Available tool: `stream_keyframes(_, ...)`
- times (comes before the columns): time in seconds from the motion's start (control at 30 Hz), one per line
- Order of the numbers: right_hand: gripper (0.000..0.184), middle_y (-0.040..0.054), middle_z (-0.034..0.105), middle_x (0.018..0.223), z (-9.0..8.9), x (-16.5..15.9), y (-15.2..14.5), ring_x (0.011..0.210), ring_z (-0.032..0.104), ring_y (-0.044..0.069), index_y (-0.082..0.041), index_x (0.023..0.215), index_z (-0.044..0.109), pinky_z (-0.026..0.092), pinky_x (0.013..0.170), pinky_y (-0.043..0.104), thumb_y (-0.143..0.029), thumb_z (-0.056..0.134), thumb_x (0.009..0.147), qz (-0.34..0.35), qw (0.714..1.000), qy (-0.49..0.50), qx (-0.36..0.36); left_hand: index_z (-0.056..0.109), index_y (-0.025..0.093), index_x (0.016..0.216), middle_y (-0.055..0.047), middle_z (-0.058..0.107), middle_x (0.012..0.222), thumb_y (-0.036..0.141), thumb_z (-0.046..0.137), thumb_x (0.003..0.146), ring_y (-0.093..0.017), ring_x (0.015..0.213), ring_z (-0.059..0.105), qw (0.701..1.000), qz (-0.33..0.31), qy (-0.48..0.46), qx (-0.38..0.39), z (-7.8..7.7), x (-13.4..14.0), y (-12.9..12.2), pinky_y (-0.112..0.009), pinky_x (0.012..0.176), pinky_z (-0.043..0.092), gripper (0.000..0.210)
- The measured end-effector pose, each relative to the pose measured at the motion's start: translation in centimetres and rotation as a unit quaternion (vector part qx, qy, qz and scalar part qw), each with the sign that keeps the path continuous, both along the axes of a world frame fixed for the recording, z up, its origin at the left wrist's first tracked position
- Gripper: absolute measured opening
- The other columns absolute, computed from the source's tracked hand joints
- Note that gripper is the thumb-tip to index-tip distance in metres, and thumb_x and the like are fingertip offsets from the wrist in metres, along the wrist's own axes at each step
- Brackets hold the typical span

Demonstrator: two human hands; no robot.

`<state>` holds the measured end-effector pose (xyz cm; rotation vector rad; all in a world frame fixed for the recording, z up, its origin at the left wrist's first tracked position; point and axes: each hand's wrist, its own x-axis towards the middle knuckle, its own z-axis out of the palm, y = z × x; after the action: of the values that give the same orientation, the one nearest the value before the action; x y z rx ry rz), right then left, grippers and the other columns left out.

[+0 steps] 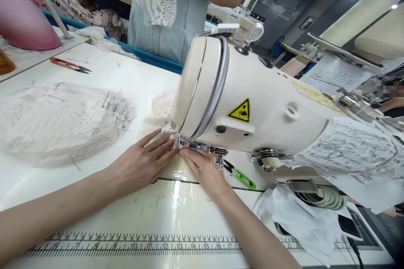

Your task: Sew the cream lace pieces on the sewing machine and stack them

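Observation:
The head of a white sewing machine [202, 88] leans over the table, with its metal presser foot area [181, 143] low in front. My left hand [148, 157] lies flat with fingers stretched over a white lace piece [154, 126], just left of the needle area. From the other side my right hand [205, 170] reaches in; thumb and forefinger come together at the near edge of the lace, close to the foot. Machine parts cover some of its fingers. The machine head hides part of the lace.
Left lies a pile of white lace [59, 122] with dark thread ends, below orange thread snips [70, 65]. Green snips [240, 175] rest beside my right wrist. White cloth [299, 218] and a phone [349, 227] are at right. A co-worker in denim [189, 21] stands behind the table.

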<state>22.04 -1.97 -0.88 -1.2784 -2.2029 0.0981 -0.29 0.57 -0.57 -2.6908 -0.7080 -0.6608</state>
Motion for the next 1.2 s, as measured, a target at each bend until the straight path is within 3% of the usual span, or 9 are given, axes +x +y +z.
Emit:
stream_keyframes(0.4, 0.020, 0.0010, 0.079, 0.099, -0.7, 0.6, 0.4, 0.087, 0.075, 0.016, -0.028, 0.109, 0.075, 0.057, 0.076, 0.024, -0.028, 0.058, 0.100, -0.033, 0.999, -0.022, -0.020, 0.066, 0.013, 0.128, -0.014, 0.072, 0.123, 0.023, 0.043, 0.100, -0.029, 0.119, 0.065, 1.000, 0.013, -0.006, -0.019, 0.0, 0.1, 0.0, -0.050, 0.115, 0.040, 0.038)
stream_keyframes(0.6, 0.020, 0.0008, 0.079, 0.099, -0.7, 0.6, 0.3, 0.084, 0.075, 0.015, -0.029, 0.113, 0.074, 0.056, 0.077, 0.025, -0.025, 0.060, 0.098, -0.046, 0.997, -0.060, 0.025, 0.065, 0.011, 0.129, -0.016, 0.071, 0.123, 0.021, 0.047, 0.098, -0.032, 0.122, 0.062, 1.000, 0.011, -0.002, -0.017, -0.3, 0.2, 0.1, -0.054, 0.114, 0.038, 0.038)
stream_keyframes(0.77, 0.021, 0.0028, 0.078, 0.097, 0.1, 0.4, -0.7, 0.077, 0.073, 0.015, -0.027, 0.114, 0.074, 0.057, 0.076, 0.028, -0.029, 0.058, 0.100, -0.036, 0.993, -0.097, 0.062, 0.072, 0.014, 0.114, -0.011, 0.072, 0.120, 0.011, 0.049, 0.094, -0.025, 0.110, 0.065, 1.000, 0.012, -0.001, 0.005, 0.0, 0.5, -0.2, -0.041, 0.107, 0.047, 0.030)
stream_keyframes(0.87, 0.023, 0.0042, 0.078, 0.101, 0.2, 0.4, -1.1, 0.080, 0.074, 0.016, -0.024, 0.114, 0.074, 0.057, 0.074, 0.028, -0.032, 0.056, 0.101, -0.028, 0.995, -0.083, 0.045, 0.074, 0.013, 0.109, -0.010, 0.074, 0.116, 0.009, 0.047, 0.095, -0.023, 0.108, 0.065, 1.000, 0.003, 0.010, 0.029, 0.2, 0.4, -0.1, -0.038, 0.105, 0.049, 0.030)
stream_keyframes(1.0, 0.023, 0.0027, 0.078, 0.094, 0.2, 0.4, -1.1, 0.079, 0.074, 0.015, -0.024, 0.113, 0.074, 0.056, 0.070, 0.027, -0.032, 0.055, 0.101, -0.025, 0.998, -0.052, 0.012, 0.072, 0.012, 0.114, -0.010, 0.074, 0.117, 0.014, 0.043, 0.099, -0.025, 0.111, 0.065, 0.999, 0.007, 0.008, 0.032, 0.4, 0.3, 0.1, -0.041, 0.106, 0.049, 0.032)
stream_keyframes(1.2, 0.022, 0.0012, 0.078, 0.092, 0.6, 0.2, -1.3, 0.068, 0.071, 0.014, -0.026, 0.110, 0.075, 0.050, 0.065, 0.028, -0.034, 0.055, 0.101, -0.048, 0.994, -0.086, 0.053, 0.069, 0.013, 0.122, -0.009, 0.074, 0.120, 0.014, 0.046, 0.097, -0.026, 0.113, 0.065, 1.000, -0.007, 0.002, 0.013, 0.5, 0.2, 0.0, -0.045, 0.107, 0.048, 0.033)
